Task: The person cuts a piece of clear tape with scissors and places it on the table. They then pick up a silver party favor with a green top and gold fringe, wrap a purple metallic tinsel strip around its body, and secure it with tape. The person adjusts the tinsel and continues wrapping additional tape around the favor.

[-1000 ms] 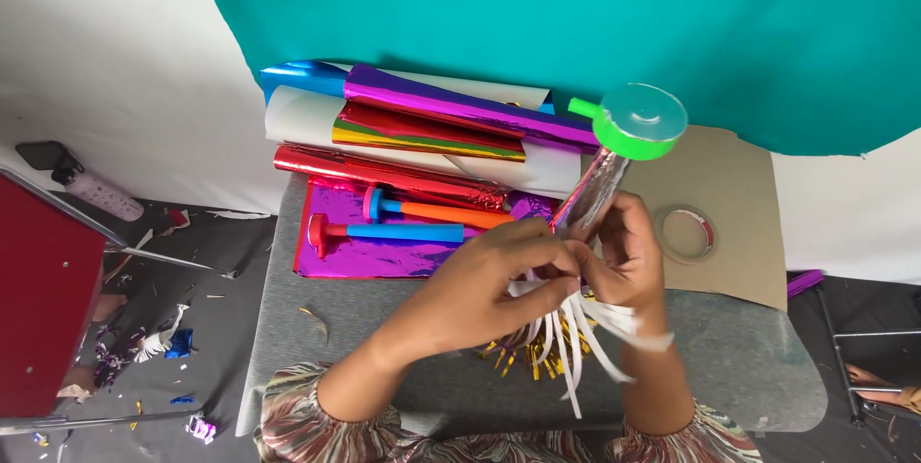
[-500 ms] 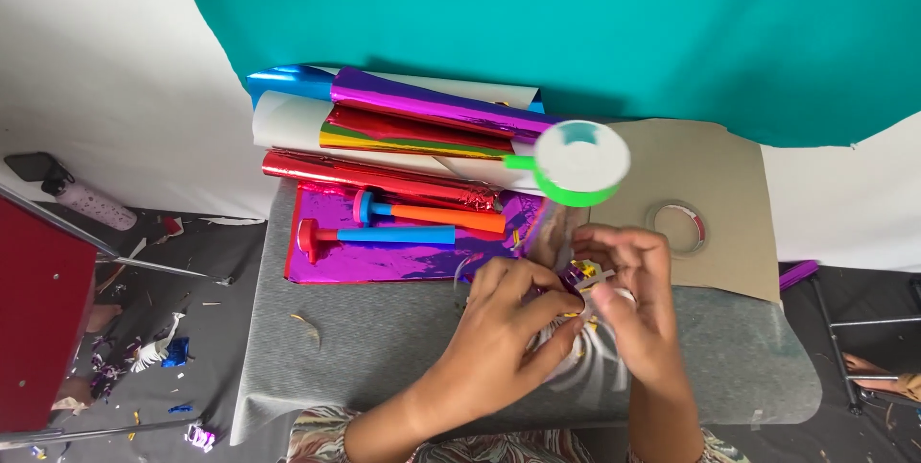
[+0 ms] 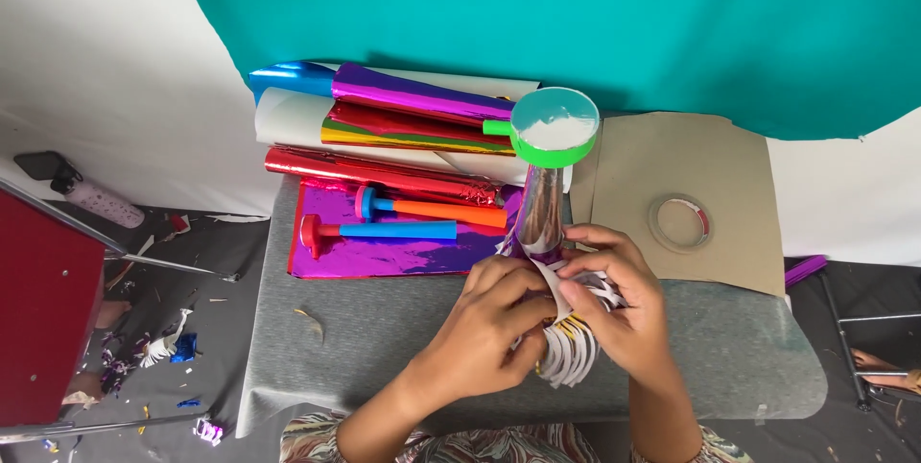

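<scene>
A party horn (image 3: 542,204) with a shiny silver-purple foil body and a green mouth ring (image 3: 554,127) stands nearly upright over the grey table (image 3: 384,329). My left hand (image 3: 494,324) and my right hand (image 3: 614,305) both grip its lower end. A white fringed paper strip (image 3: 571,348) wraps around that end between my fingers, and bits of gold fringe show beneath it.
Rolls of coloured foil paper (image 3: 403,127) lie at the back of the table. Two finished horns, orange (image 3: 432,211) and blue (image 3: 384,230), rest on a purple foil sheet. A tape ring (image 3: 680,222) sits on a brown card (image 3: 672,194). Scraps litter the floor at left.
The horn has been tipped up again, its green ring now pointing towards the camera. Both hands have shifted lower and wrapped round the white fringe at its base.
</scene>
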